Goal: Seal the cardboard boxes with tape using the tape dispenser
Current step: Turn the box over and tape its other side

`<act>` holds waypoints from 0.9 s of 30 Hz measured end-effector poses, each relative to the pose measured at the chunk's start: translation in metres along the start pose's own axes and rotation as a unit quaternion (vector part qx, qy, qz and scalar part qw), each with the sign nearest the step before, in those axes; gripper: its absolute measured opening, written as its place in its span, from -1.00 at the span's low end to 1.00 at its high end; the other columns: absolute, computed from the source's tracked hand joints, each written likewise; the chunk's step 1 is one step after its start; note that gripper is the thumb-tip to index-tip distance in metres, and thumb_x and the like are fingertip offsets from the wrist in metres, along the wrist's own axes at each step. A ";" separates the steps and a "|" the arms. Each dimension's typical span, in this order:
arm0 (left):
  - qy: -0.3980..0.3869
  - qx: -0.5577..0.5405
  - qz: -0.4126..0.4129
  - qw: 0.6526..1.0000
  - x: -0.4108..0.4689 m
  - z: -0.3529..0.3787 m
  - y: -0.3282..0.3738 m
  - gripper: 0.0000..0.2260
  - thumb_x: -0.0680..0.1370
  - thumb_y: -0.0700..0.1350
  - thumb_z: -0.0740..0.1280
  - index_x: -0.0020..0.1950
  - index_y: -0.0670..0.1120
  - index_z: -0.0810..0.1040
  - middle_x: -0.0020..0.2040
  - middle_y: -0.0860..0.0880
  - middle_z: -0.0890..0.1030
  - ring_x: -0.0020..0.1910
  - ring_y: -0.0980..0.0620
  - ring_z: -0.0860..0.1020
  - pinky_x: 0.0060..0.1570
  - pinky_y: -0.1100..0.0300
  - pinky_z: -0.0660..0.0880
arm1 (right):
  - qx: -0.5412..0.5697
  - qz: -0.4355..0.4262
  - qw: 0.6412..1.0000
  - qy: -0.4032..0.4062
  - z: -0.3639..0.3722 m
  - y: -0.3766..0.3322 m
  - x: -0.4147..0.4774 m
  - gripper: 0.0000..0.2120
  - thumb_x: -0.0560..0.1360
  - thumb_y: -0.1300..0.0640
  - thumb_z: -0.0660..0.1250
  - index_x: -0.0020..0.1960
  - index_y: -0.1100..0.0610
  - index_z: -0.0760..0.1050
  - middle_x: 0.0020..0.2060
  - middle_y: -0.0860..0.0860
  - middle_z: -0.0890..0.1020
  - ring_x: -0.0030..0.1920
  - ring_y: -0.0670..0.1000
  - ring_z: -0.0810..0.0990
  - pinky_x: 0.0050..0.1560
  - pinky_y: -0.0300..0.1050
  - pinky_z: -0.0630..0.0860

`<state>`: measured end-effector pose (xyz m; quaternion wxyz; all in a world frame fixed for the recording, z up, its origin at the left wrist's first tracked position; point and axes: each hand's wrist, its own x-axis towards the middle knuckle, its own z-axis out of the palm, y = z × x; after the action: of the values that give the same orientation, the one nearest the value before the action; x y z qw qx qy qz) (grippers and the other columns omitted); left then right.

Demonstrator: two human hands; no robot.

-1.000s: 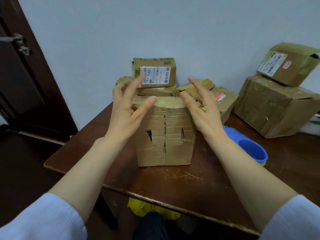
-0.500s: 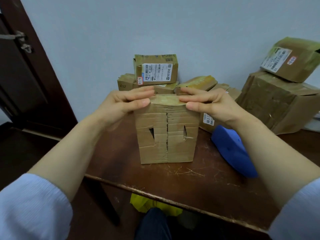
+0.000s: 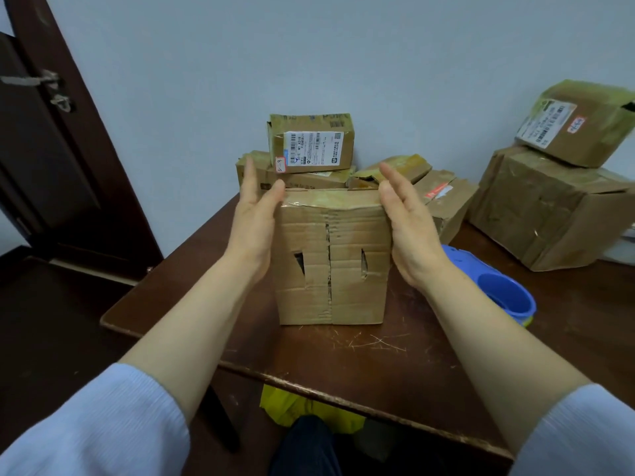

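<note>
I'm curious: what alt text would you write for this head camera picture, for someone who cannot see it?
Two bare hands, left hand and right hand, flank an upright cardboard box on a dark wooden table, palms open at its sides. A blue tape dispenser lies to its right, and more taped boxes are stacked against the wall behind.

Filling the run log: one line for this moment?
left hand: open, box side | right hand: open, other side | tape dispenser: untouched

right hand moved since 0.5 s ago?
Yes. The right hand has come off the top edge of the front cardboard box and now stands open and flat along the box's right side, fingers pointing up.
</note>
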<state>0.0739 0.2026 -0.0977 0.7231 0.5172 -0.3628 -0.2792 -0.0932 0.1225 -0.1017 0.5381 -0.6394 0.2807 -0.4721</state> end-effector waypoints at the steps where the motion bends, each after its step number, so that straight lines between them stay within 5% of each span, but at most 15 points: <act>1: -0.016 -0.008 -0.007 1.000 -0.002 -0.003 -0.004 -0.36 0.58 0.00 0.29 0.57 0.07 0.04 0.50 0.08 0.26 0.39 0.19 0.37 0.38 0.19 0.31 | -0.013 0.013 1.000 -0.025 -0.004 0.008 -0.004 -0.50 0.57 -0.12 0.20 0.47 -0.02 0.26 0.40 -0.08 0.39 0.38 -0.13 0.36 0.42 -0.08 0.30; 4: -0.032 0.028 -0.023 0.999 -0.013 -0.008 -0.014 -0.48 0.44 0.22 0.31 0.39 0.15 0.40 0.31 0.13 0.51 0.24 0.22 0.49 0.26 0.22 0.39 | -0.020 0.063 0.995 -0.077 -0.008 0.033 -0.025 -0.23 0.38 -0.34 0.27 0.49 -0.06 0.20 0.37 -0.10 0.44 0.36 -0.11 0.41 0.43 0.05 0.30; 6: 0.004 0.073 0.001 0.997 -0.010 -0.003 -0.015 -0.79 0.53 0.18 0.29 0.06 0.10 0.55 0.04 0.12 0.62 0.03 0.19 0.57 0.08 0.24 0.45 | -0.031 0.059 0.996 -0.056 -0.004 0.035 -0.031 -0.31 0.41 -0.30 0.27 0.44 -0.02 0.30 0.27 -0.10 0.54 0.29 -0.09 0.49 0.38 0.07 0.36; 8: 0.039 0.101 0.011 0.994 -0.004 -0.001 -0.013 -0.79 0.61 0.10 0.21 -0.12 0.04 0.53 -0.11 0.08 0.60 -0.11 0.15 0.54 -0.02 0.25 0.45 | -0.020 0.069 0.997 -0.039 -0.002 0.031 -0.029 -0.38 0.42 -0.25 0.28 0.41 -0.03 0.36 0.22 -0.09 0.58 0.23 -0.09 0.54 0.33 0.07 0.42; 11: 0.084 0.113 -0.029 0.990 0.006 -0.002 -0.003 -0.70 0.65 0.10 0.10 -0.06 -0.02 0.52 -0.16 0.09 0.57 -0.19 0.16 0.54 -0.23 0.30 0.47 | -0.017 0.103 0.987 -0.124 -0.007 0.027 -0.030 -0.32 0.40 -0.04 0.40 0.47 -0.15 0.22 0.20 -0.14 0.57 0.14 -0.13 0.59 0.18 -0.08 0.53; 13: 0.098 0.019 -0.112 0.989 0.014 -0.013 0.004 -0.65 0.65 0.16 0.07 0.03 -0.04 0.53 -0.15 0.06 0.60 -0.29 0.15 0.60 -0.42 0.30 0.49 | -0.023 0.135 0.981 -0.138 -0.011 0.028 -0.035 -0.31 0.43 0.11 0.42 0.47 -0.16 0.23 0.18 -0.12 0.57 0.11 -0.09 0.60 0.05 -0.16 0.57; 15: 0.065 -0.074 -0.192 0.977 0.016 -0.024 0.008 -0.51 0.58 0.27 0.14 0.18 -0.13 0.50 0.03 -0.04 0.63 -0.18 0.08 0.66 -0.30 0.23 0.55 | 0.034 0.168 0.982 -0.076 -0.008 0.031 -0.036 -0.45 0.47 0.11 0.38 0.43 -0.07 0.34 0.12 -0.04 0.62 0.07 -0.01 0.64 -0.03 -0.12 0.60; 17: -0.013 -0.007 -0.250 0.968 0.012 -0.035 0.001 -0.31 0.44 0.33 0.30 0.41 -0.09 0.39 0.26 -0.12 0.56 0.16 -0.07 0.59 0.06 0.07 0.53 | 0.098 0.222 0.970 -0.021 0.000 0.034 -0.033 -0.54 0.50 0.08 0.36 0.38 -0.01 0.40 0.09 0.02 0.65 0.05 0.05 0.66 0.00 -0.01 0.61; 18: -0.055 0.061 -0.264 0.961 0.005 -0.038 -0.003 -0.36 0.42 0.27 0.37 0.38 -0.06 0.43 0.24 -0.11 0.58 0.18 -0.09 0.57 0.10 0.01 0.51 | 0.111 0.245 0.963 -0.008 0.005 0.035 -0.030 -0.57 0.51 0.07 0.35 0.37 -0.01 0.41 0.09 0.04 0.65 0.06 0.07 0.65 0.04 0.05 0.60; 22: -0.065 0.145 -0.290 0.944 -0.009 -0.050 -0.020 -0.76 0.47 -0.11 0.45 0.11 -0.14 0.59 -0.05 -0.07 0.70 -0.07 -0.01 0.66 -0.12 0.10 0.57 | 0.109 0.277 0.954 -0.024 0.026 0.035 -0.022 -0.72 0.56 0.19 0.27 0.23 -0.05 0.50 0.10 0.04 0.64 0.09 0.08 0.62 0.14 0.11 0.55; 24: -0.039 0.138 -0.274 0.951 -0.009 -0.057 -0.025 -0.78 0.49 -0.10 0.44 0.09 -0.13 0.59 -0.08 -0.06 0.70 -0.12 0.01 0.67 -0.18 0.14 0.57 | 0.106 0.280 0.954 -0.032 0.035 0.037 -0.020 -0.69 0.56 0.26 0.22 0.22 -0.02 0.51 0.10 0.04 0.65 0.10 0.07 0.62 0.15 0.08 0.55; 27: 0.000 0.180 -0.239 0.954 -0.006 -0.064 -0.032 -0.76 0.53 -0.01 0.40 0.14 -0.09 0.58 -0.01 -0.05 0.67 -0.03 -0.02 0.64 0.01 0.06 0.58 | 0.026 0.272 0.962 -0.021 0.044 0.041 -0.021 -0.68 0.59 0.23 0.22 0.31 0.04 0.48 0.17 0.00 0.61 0.06 -0.04 0.59 0.01 -0.13 0.56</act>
<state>0.1221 0.2323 -0.1423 0.5302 0.7103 -0.2732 -0.3737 -0.0553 0.1487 -0.1462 0.6688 -0.5341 0.4203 -0.3013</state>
